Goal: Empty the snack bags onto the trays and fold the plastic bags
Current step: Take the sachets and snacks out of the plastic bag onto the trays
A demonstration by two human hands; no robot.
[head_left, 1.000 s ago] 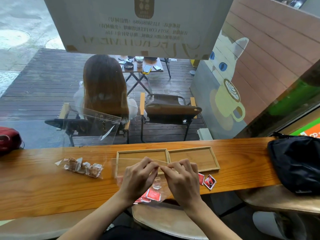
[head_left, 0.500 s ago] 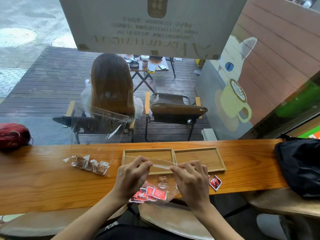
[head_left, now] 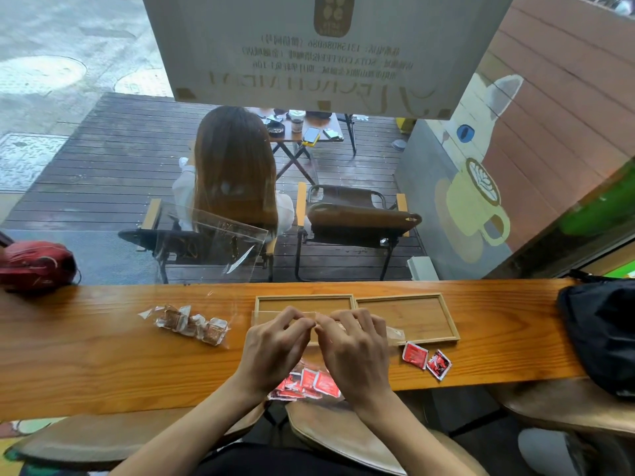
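2 hands (head_left: 319, 348) pinch the bag's top edge (head_left: 285, 314); red packets (head_left: 305, 386) hang below the grip.

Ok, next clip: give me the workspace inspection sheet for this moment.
Surface: wooden counter along a window.
Job's things: two wooden trays side by side, nothing seen in them; clear bag with red packets pinched at its top edge; second bag of brown snacks lying left of the trays; two loose red packets right of the hands.
Clutter: black bag at right, red bag at left.
Hands: left hand and right hand both pinch the clear bag.
Cables: nothing seen.
Surroundings: a person seated outside on a deck; cat mural.
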